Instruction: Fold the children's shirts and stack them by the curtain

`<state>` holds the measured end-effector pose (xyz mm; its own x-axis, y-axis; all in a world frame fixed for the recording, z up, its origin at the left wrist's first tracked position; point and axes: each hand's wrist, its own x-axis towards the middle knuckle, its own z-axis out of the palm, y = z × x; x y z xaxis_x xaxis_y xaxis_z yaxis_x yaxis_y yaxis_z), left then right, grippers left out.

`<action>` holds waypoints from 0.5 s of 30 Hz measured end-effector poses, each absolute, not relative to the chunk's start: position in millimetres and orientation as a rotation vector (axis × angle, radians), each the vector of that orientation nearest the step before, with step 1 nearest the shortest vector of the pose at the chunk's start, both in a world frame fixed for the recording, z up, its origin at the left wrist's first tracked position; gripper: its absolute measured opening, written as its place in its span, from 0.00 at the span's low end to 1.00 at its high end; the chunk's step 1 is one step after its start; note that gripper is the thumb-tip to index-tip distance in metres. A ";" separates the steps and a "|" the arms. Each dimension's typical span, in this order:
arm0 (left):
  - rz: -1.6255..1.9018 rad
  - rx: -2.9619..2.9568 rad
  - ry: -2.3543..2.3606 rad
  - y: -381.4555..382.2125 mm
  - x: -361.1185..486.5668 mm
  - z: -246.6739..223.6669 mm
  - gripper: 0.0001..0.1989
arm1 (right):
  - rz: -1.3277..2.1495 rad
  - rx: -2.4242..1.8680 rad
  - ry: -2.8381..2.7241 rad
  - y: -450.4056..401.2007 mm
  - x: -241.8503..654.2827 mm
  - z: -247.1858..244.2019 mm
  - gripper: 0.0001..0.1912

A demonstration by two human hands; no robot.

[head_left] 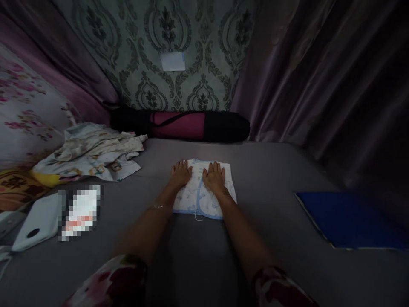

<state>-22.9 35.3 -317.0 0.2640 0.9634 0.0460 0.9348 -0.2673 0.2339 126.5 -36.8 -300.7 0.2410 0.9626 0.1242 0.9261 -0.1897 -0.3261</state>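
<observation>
A small white baby shirt (211,205) with blue trim and a faint blue print lies flat on a grey sheet, its tie string trailing from the lower edge. My left hand (181,173) rests palm down on the shirt's upper left part, fingers stretched forward. On the upper right part, my right hand (214,177) presses flat in the same way, fingers pointing away from me. Neither hand grips the cloth. Both palms hide parts of the shirt beneath them.
Crumpled printed clothes (99,149) lie at the left, beside a yellow and brown cushion (19,187) and a white device (40,221). A black and magenta bag (179,125) runs along the wall. To the right is a blue folder-like item (351,219). Curtains (281,85) hang on both sides.
</observation>
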 end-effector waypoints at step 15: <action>0.169 2.772 1.239 15.4 -19.1 -300.9 0.28 | 0.155 -1.918 -2.300 -54.2 192.9 -293.7 0.27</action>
<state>-19.1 15.4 -300.9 0.6627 0.7464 0.0602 0.7353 -0.6639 0.1363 192.9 -54.2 -293.7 -0.1761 0.9834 0.0434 0.9687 0.1810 -0.1699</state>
